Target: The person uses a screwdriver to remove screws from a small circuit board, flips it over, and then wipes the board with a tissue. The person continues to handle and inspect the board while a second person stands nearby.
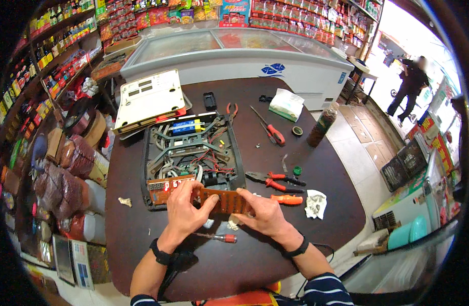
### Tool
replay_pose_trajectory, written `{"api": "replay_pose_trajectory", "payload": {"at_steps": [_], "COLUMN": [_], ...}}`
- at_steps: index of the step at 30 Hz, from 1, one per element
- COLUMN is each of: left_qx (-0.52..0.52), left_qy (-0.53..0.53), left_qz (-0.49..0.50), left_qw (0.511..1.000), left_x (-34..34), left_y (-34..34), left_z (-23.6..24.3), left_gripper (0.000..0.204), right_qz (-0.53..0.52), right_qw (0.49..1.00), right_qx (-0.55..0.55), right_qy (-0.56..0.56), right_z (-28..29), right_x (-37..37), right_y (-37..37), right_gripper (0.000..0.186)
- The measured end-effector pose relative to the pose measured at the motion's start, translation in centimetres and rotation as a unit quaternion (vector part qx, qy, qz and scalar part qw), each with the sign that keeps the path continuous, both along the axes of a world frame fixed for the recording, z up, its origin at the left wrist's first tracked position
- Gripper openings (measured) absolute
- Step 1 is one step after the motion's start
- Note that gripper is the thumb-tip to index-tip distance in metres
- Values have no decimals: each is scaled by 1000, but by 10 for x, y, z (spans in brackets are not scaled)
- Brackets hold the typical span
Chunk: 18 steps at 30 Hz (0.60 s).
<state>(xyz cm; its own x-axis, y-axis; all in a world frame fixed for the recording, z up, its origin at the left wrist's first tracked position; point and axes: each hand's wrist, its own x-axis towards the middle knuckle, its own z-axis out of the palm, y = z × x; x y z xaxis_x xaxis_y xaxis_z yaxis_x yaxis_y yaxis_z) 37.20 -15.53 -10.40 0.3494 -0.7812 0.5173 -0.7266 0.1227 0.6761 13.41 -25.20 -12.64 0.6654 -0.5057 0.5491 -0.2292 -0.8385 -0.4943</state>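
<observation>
An orange-brown circuit board (225,202) is held upright between my two hands, just in front of an opened electronic scale (196,145). My left hand (187,210) grips its left end, the thumb on the near face. At the right end my right hand (265,213) pinches it by the edge. Left of my left hand's fingers, a board with a lit digit display (165,189) lies over the scale's front edge. Inside the scale are a metal frame, loose wires and a blue battery (187,126). Below my hands lies a screwdriver (225,237) with a red handle.
Red-handled pliers (275,182), an orange handle (286,199) and crumpled tissue (316,204) lie to the right. Beyond are another screwdriver (271,130), a bottle (323,125) and a tissue pack (287,104). The scale's cover (150,99) stands far left. A person (412,86) is by the doorway.
</observation>
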Motion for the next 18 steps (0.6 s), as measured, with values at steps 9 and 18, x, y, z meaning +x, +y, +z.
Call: {"api": "replay_pose_trajectory", "payload": {"at_steps": [9, 18], "left_qx": [24, 9], "left_qy": [-12, -42], "left_qz": [22, -29], "left_qw": [999, 999], "left_x": [0, 4], "left_y": [-1, 4], "left_z": [-8, 3], "left_gripper": [39, 57], "right_qz": [16, 6], "right_qw": [998, 1000], "right_qx": [-55, -23], "right_qy": [-21, -6], "right_z": [-8, -1], "right_x": [3, -2], "right_y": [1, -2], "right_gripper": [83, 80]}}
